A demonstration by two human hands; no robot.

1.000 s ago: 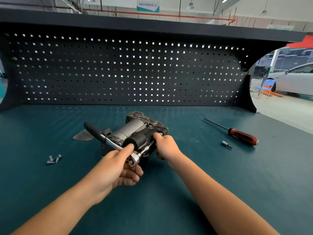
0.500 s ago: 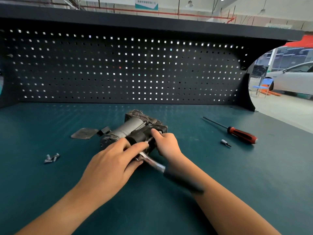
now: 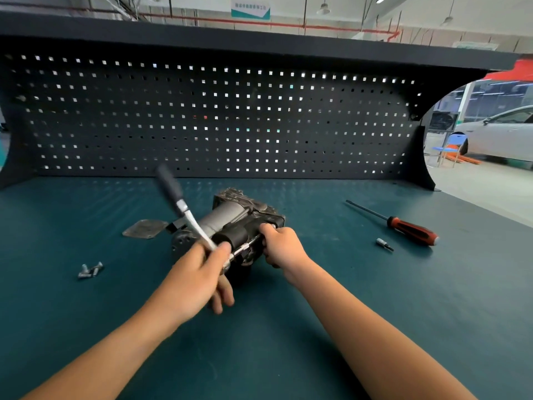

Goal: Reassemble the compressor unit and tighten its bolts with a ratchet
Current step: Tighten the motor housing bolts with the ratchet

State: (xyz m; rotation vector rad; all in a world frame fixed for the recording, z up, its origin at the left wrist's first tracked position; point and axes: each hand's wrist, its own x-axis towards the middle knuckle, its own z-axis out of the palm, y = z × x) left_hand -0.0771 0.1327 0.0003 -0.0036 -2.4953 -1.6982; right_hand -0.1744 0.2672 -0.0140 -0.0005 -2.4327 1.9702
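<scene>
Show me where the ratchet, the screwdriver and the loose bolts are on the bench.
ratchet [image 3: 190,219], head view, on its silver shaft below the black grip.
screwdriver [image 3: 412,231], head view, on its red and black handle.
loose bolts [image 3: 90,269], head view, on the middle of the small cluster.

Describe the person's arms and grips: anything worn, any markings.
Two bare arms: the left forearm and right forearm show no sleeves up to the frame's edge. The left grip and right grip wear no gloves. No watch, band, ring or marking is visible on either; the left grip is slightly motion-blurred.
</scene>
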